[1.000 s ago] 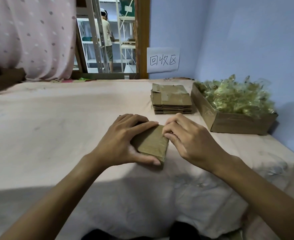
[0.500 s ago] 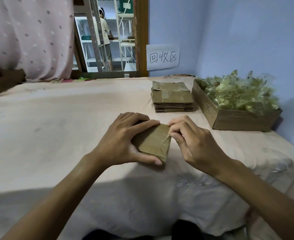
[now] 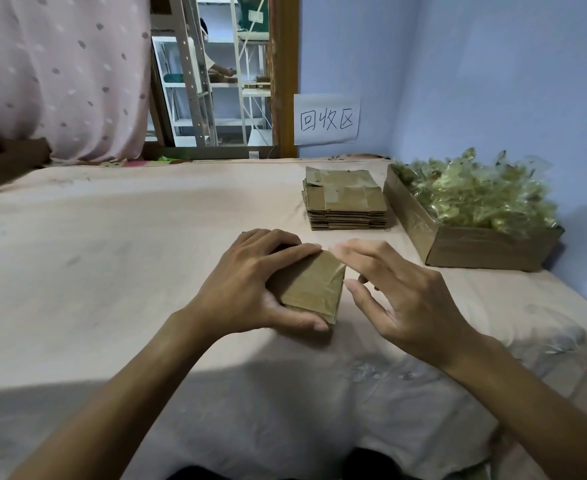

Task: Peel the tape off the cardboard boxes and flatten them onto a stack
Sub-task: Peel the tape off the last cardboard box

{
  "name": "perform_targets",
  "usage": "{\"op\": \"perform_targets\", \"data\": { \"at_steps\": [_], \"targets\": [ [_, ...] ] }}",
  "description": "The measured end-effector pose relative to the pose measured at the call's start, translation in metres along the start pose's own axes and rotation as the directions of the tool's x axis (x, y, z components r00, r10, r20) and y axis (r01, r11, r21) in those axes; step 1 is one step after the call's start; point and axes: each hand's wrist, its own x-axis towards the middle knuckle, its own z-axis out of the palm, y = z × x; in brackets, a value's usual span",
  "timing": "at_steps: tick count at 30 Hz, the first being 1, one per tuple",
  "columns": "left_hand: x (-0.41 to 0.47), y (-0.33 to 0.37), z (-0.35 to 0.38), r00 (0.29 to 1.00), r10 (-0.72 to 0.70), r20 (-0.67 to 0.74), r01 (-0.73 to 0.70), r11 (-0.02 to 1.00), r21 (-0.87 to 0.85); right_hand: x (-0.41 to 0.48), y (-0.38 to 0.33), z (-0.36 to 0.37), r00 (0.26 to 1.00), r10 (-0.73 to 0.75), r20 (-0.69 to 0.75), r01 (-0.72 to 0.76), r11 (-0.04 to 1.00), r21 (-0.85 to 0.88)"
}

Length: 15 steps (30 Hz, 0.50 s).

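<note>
Gripping small cardboard box point(image 3: 305, 285) with left hand point(image 3: 250, 285), thumb lying along the near edge, fingers curling over the far side and top. Resting box on cloth-covered surface point(image 3: 112, 244), a little right of centre and nearer than everything else on it. Noting shiny tape point(image 3: 323, 296) wrinkling across the box's upper face toward its right edge.

Holding right hand point(image 3: 406, 299) just right of the box, fingers spreading loosely, thumb pointing at the right edge, index tip hovering by the far right corner. Failing to tell, through motion blur on that fingertip, whether touching box or tape. Seeing nothing pinched between thumb and fingers.

Logging stack of flattened boxes point(image 3: 345, 202) sitting farther back and right of both hands, well apart from the held box, tape patches showing on the top sheet. Spotting open carton point(image 3: 475, 251) just right of the stack, against blue wall point(image 3: 492, 81), brimming with crumpled clear tape wads point(image 3: 475, 195).

Reading handwritten paper sign point(image 3: 326, 119) on the far wall above the stack. Noting pink dotted curtain point(image 3: 60, 74) hanging far left, and metal shelving point(image 3: 215, 81) showing through a wood-framed opening between curtain and sign.
</note>
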Motion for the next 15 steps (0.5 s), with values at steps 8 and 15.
{"op": "perform_targets", "data": {
  "at_steps": [8,15],
  "targets": [
    [0.000,0.001,0.002,1.000,0.013,-0.028,-0.012,1.000,0.004,0.005,-0.001,0.003,0.991,-0.022,0.132,0.022,1.000,0.008],
    [0.000,0.000,0.002,0.999,0.021,-0.029,-0.020,1.000,0.012,0.013,-0.006,0.002,0.990,0.023,0.138,-0.030,0.999,0.044]
  ]
}}
